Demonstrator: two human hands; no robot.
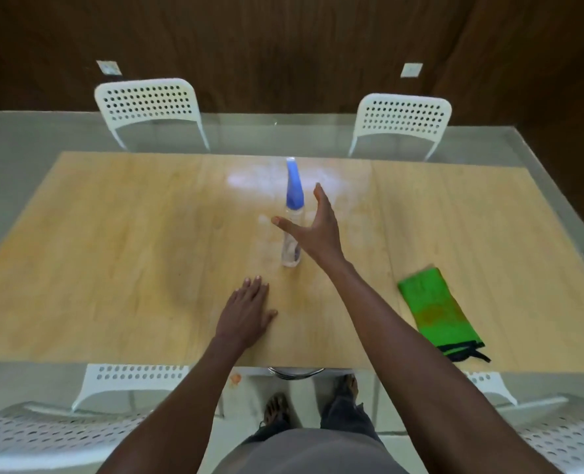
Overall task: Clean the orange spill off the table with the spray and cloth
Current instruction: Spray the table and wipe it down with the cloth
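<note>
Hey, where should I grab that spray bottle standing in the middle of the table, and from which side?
Probably best to grip the spray bottle round its clear body, just under the blue trigger head. It stands upright, and the narrow body should fit inside curled fingers. Come from the right: the right hand is already open beside it, thumb across the front, while the left hand rests flat on the table.
</note>
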